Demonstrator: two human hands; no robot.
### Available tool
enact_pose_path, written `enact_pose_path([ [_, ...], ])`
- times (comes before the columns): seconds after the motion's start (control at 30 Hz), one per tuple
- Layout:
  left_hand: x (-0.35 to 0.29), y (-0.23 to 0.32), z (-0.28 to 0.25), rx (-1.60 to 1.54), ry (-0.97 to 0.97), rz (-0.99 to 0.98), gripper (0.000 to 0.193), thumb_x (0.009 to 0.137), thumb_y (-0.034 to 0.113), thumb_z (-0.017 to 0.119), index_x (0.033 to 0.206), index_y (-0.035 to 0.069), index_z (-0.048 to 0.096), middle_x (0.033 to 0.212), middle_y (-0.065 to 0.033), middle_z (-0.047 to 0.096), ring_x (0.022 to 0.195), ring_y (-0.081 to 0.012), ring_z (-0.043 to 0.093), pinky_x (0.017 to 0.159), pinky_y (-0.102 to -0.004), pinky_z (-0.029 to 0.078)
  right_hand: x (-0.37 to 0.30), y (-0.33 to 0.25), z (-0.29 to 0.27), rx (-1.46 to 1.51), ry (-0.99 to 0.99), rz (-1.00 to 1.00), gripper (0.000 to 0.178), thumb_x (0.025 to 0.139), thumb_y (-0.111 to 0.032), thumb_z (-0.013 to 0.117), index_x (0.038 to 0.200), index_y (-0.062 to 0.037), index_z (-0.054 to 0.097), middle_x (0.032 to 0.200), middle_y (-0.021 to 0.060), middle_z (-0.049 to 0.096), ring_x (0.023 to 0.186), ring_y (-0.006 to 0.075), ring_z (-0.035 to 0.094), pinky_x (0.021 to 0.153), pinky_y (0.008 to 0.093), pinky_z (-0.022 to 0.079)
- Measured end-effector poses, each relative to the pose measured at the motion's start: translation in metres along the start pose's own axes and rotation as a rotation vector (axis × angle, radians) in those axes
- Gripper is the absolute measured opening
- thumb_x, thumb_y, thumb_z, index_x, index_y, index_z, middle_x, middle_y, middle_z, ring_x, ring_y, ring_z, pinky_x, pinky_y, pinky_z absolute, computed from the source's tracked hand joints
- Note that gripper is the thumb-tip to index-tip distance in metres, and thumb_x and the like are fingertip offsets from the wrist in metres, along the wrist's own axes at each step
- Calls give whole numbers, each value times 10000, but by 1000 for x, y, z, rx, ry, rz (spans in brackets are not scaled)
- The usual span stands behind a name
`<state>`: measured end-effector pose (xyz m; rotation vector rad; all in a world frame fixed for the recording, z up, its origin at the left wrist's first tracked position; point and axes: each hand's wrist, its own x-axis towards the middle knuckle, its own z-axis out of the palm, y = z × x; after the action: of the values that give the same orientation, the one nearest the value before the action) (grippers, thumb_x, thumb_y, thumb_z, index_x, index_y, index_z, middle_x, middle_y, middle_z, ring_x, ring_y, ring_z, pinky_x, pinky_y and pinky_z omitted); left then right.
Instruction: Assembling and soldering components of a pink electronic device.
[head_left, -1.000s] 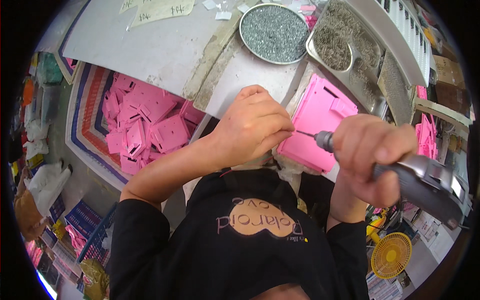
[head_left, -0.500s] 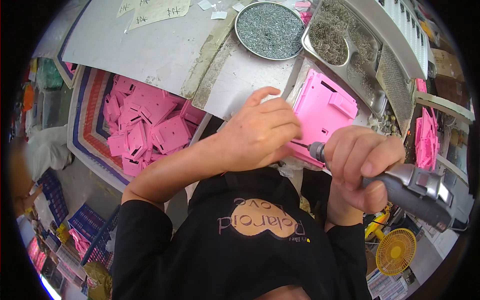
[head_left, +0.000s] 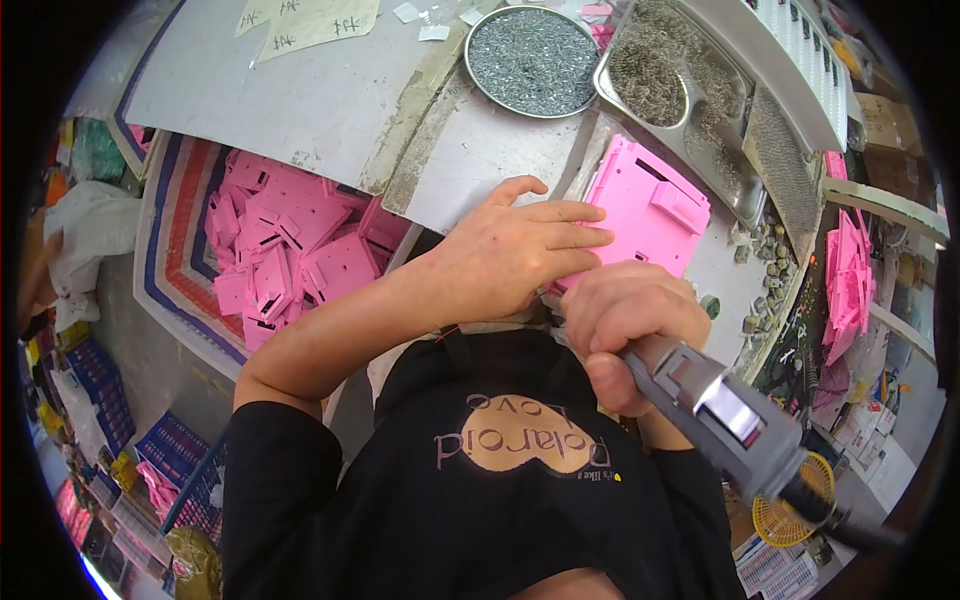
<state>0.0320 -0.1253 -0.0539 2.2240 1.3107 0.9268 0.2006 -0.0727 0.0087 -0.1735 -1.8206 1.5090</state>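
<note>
A pink plastic housing (head_left: pixel 650 205) with a raised block and a slot lies on the bench in front of me. My left hand (head_left: pixel 535 243) rests at its near left edge, fingers stretched out over the plastic and thumb apart. My right hand (head_left: pixel 640 320) is wrapped round a grey electric screwdriver (head_left: pixel 740 420), held slantwise at the housing's near edge with its cable end toward the lower right. The hand hides the screwdriver's bit and whatever it touches.
A round dish of small screws (head_left: pixel 535 60) stands beyond the housing. Beside it a metal tray (head_left: pixel 655 75) holds small springs. Small metal pieces (head_left: pixel 765 285) lie to the right. More pink parts fill a striped woven bag (head_left: pixel 170 245) at left; a yellow fan (head_left: pixel 790 510) stands lower right.
My right hand has brought the screwdriver left to the housing's near edge, its rear end swinging downward. My left hand's fingers have straightened onto the housing.
</note>
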Motion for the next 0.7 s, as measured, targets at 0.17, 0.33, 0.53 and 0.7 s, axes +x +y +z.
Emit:
enact_pose_path([
  [0.17,10,8,-8,78,-66,-3,350,767,55,689,1112,101,725,1303,-31,675,1256,-243,598,1029,-451,401,-10,-28,-61,195,151,5,214,939,-237,686,987,-70,562,629,24,557,490,149,507,489,321,436],
  [0.33,56,29,26,-7,103,49,366,771,73,702,1137,86,717,1261,-31,671,1023,-271,605,909,-391,460,-28,-51,-130,59,309,-117,218,979,-227,588,1094,-50,533,632,10,489,520,122,440,507,317,407],
  [0.53,66,30,47,143,36,31,348,780,128,734,1128,118,744,1281,-1,675,986,-226,592,873,-389,455,-30,-22,-127,89,406,-132,188,940,-171,570,1063,-34,533,626,8,453,534,133,415,510,303,334],
  [0.7,62,37,45,159,0,-14,344,779,129,732,1122,134,757,1293,10,676,975,-223,593,872,-386,452,-38,6,-120,-16,454,-75,154,932,-110,577,1049,-27,523,643,23,470,535,135,423,537,310,373],
])
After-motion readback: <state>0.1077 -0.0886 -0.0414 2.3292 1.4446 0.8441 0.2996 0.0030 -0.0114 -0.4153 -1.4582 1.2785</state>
